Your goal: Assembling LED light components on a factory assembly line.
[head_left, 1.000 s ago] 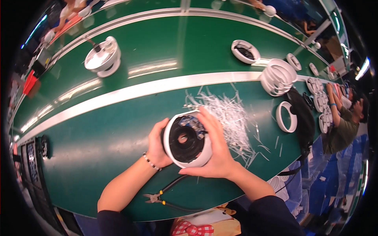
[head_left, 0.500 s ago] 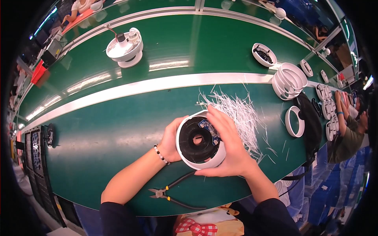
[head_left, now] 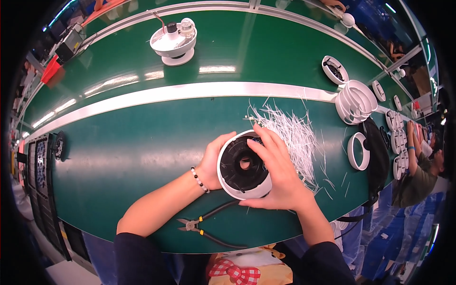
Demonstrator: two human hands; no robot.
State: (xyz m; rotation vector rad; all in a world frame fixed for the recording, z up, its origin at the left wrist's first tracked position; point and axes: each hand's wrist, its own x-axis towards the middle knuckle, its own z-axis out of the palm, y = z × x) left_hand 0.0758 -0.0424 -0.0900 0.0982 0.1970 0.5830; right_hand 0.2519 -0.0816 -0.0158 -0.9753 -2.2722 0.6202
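My left hand [head_left: 213, 159], with a beaded bracelet at the wrist, wraps the left side of a white round housing [head_left: 259, 191]. Inside the housing sits a black ring-shaped part [head_left: 233, 168] with a hole in the middle. My right hand [head_left: 284, 183] grips the right side, thumb low on the white wall and fingers over the upper rim. A bit of blue circuit board shows beneath those fingers; the rest of it is hidden. Just below the housing, black-handled wire cutters [head_left: 191, 225] lie on the table with their jaws apart.
White cut strips [head_left: 294, 137] are heaped right of my hands. Farther right are a white ring [head_left: 352, 152], stacked white rings [head_left: 343, 107] and a black bag [head_left: 378, 161]. A white assembly [head_left: 173, 42] stands across the metal strip. A black rack [head_left: 40, 190] borders the left; another person [head_left: 415, 175] sits at right.
The housing has turned slightly in my hands. My right fingers now reach farther over its opening and cover most of the blue board. The whole view has shifted a little.
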